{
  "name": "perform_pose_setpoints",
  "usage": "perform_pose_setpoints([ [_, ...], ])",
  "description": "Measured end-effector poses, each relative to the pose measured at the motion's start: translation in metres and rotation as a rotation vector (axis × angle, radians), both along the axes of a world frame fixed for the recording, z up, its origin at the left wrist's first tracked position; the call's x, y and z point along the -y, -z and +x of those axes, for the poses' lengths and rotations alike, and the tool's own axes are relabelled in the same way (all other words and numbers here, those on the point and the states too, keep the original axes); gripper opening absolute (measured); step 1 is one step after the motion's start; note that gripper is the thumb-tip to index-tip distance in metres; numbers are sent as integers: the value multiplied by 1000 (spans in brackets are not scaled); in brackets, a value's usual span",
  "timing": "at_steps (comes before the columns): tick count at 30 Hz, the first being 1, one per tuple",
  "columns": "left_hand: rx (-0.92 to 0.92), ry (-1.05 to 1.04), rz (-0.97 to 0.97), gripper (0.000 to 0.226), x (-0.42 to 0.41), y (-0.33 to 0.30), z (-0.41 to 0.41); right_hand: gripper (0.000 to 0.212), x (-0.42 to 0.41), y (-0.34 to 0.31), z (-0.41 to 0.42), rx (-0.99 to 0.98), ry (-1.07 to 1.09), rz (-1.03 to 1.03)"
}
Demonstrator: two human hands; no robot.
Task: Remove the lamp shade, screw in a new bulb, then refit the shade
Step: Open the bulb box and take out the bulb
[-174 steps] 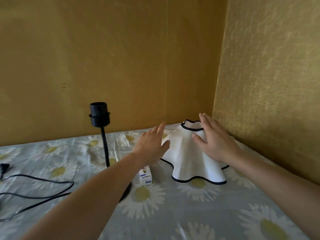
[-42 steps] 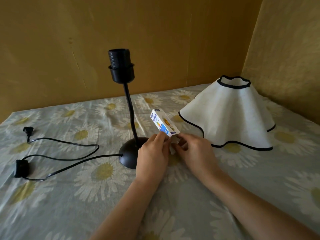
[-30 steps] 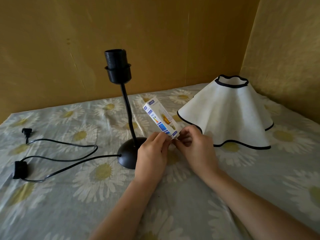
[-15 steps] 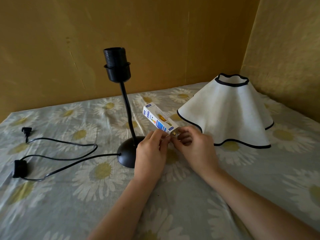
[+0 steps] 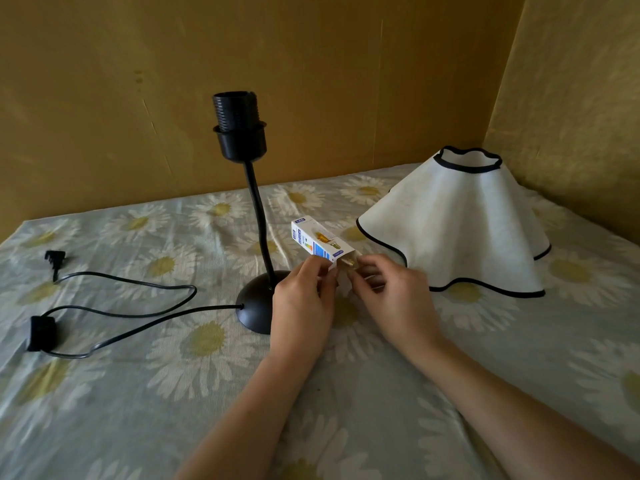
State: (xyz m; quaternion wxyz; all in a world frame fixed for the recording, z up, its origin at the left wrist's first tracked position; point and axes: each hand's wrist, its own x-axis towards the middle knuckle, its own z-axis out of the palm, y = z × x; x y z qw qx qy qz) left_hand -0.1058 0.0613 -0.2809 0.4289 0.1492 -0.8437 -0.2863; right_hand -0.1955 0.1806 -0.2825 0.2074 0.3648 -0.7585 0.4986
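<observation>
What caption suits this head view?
Both hands open a bulb box between bare lamp and removed shade.

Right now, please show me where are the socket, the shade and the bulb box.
socket (image 5: 239, 123), head view, threaded side.
shade (image 5: 457, 223), head view, white front panel.
bulb box (image 5: 317, 239), head view, printed side.

Near the middle of the frame, the small white bulb box (image 5: 320, 241) carries the word "LED" in white on a blue patch at its upper left corner, and again on the adjoining side face. Its other print is too small to read.
</observation>
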Motion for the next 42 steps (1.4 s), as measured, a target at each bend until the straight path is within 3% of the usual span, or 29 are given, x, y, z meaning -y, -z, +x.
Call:
perform_pose_setpoints([
  [16,79,-161,-173,18,-1,3,-2,22,-2,-1,-2,-89,-79,-114],
  [22,76,-145,-143,19,-2,2,-2,21,-3,-4,2,-122,-102,-81],
  [26,63,-132,-60,35,-4,-2,0,22,-3,-4,2,-122,-106,-79],
  [31,142,-35,-283,54,-8,-5,2,27,-3,-3,4,-53,-100,-54],
  [37,157,-39,-251,49,-8,-5,3,28,-3,-4,8,-67,-119,-38],
  [42,147,-81,-205,43,-6,-5,2,26,-2,-6,10,-218,-126,7],
])
